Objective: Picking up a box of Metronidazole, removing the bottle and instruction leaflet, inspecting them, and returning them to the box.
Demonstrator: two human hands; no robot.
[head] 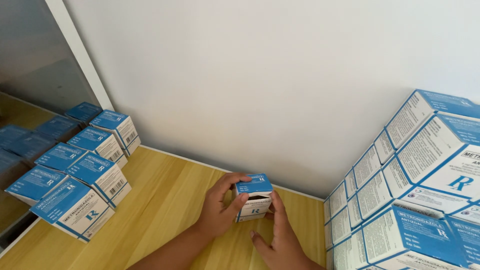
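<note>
Bright, even daylight; sharp, soft shadows
</note>
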